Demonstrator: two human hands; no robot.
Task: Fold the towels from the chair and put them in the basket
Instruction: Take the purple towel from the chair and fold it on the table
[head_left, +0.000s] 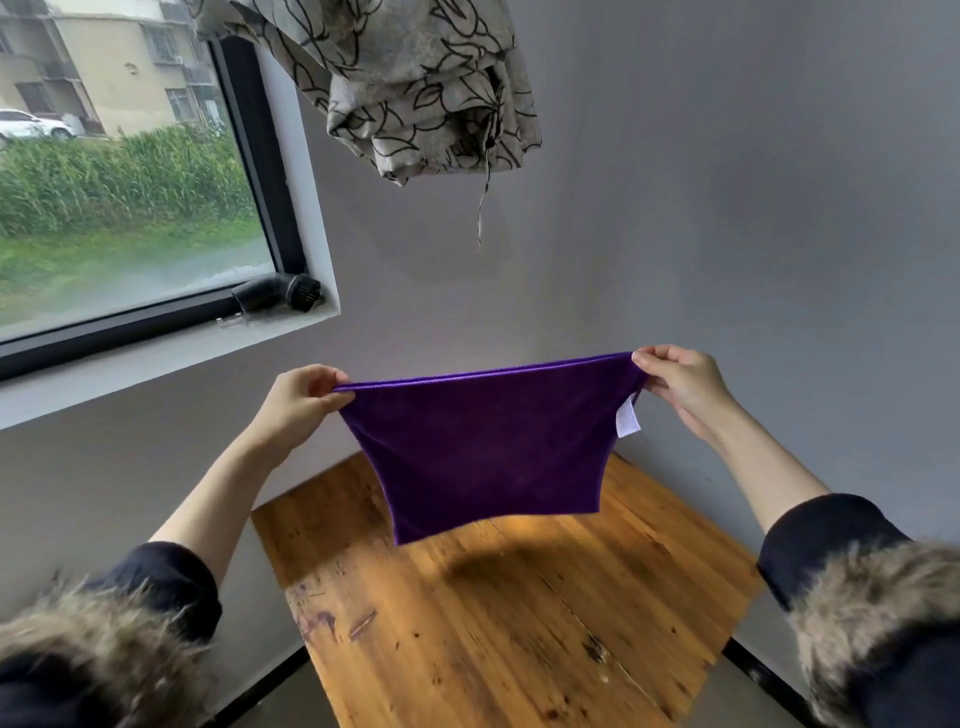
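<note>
A purple towel (483, 447) is pinched at its top corners by the left hand (298, 402) and right hand (685, 387). It is held taut above a wooden table (519, 623), likely to square it for folding

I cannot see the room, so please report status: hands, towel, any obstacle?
Left hand and right hand each pinch a top corner. Purple towel hangs spread above the wooden table, not folded. Nothing in the way; basket not in view.

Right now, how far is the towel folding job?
Done: nothing shows as finished; no basket or chair is in view. In hand: the left hand and right hand pinch the top corners of a purple towel, spread unfolded above the wooden table. Left: folding it and putting it in the basket.
</note>
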